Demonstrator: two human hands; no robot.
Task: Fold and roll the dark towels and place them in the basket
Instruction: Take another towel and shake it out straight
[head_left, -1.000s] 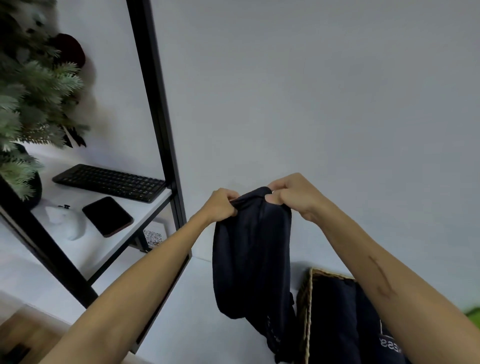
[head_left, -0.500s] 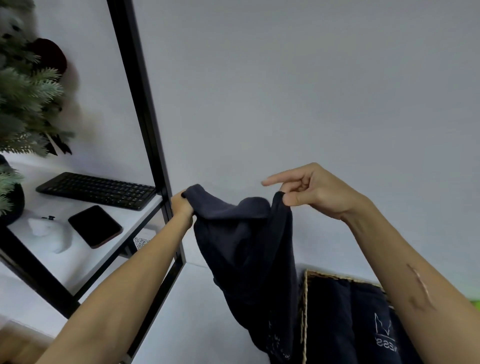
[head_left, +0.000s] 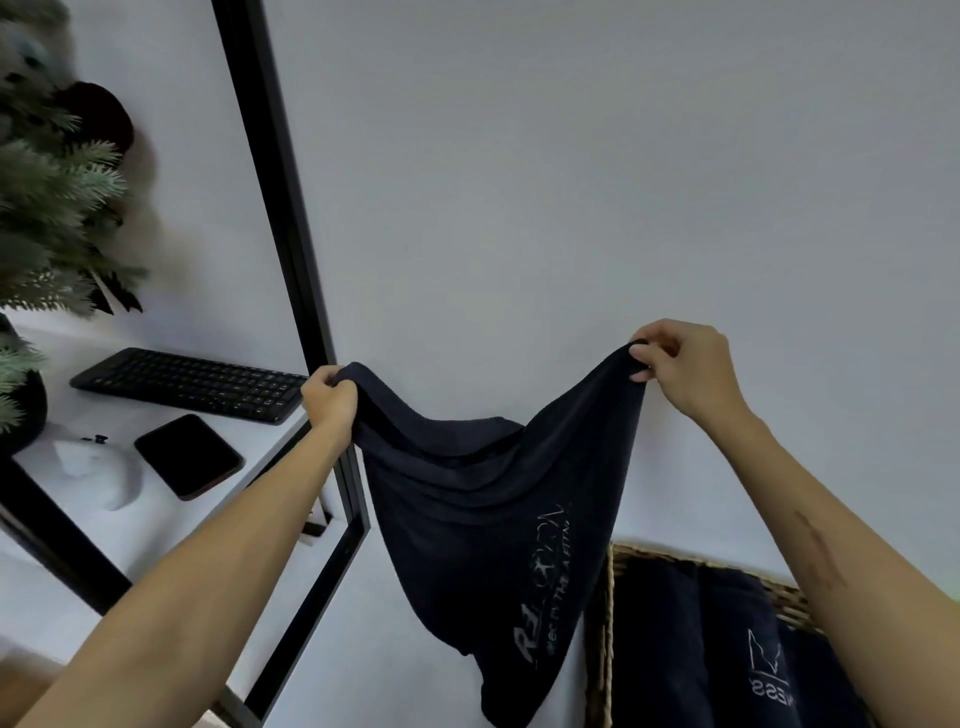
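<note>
A dark navy towel (head_left: 488, 525) with pale lettering hangs in the air, sagging in the middle between my two hands. My left hand (head_left: 330, 400) grips its left top corner in a fist. My right hand (head_left: 680, 364) pinches the right top corner between thumb and fingers. Below at the right stands a woven basket (head_left: 605, 613) with more dark towels (head_left: 727, 649) inside, one showing a white logo. The hanging towel's lower end covers part of the basket's left wall.
A black metal shelf frame (head_left: 291, 249) stands at the left against the white wall. Its white shelf (head_left: 67, 525) carries a black keyboard (head_left: 192, 382), a dark phone (head_left: 189, 455), a small white object (head_left: 101, 470) and a green artificial tree (head_left: 41, 208).
My hands have moved apart, from close together to wide. The towel went from a bunched hanging bundle to spread out, with its lettering showing.
</note>
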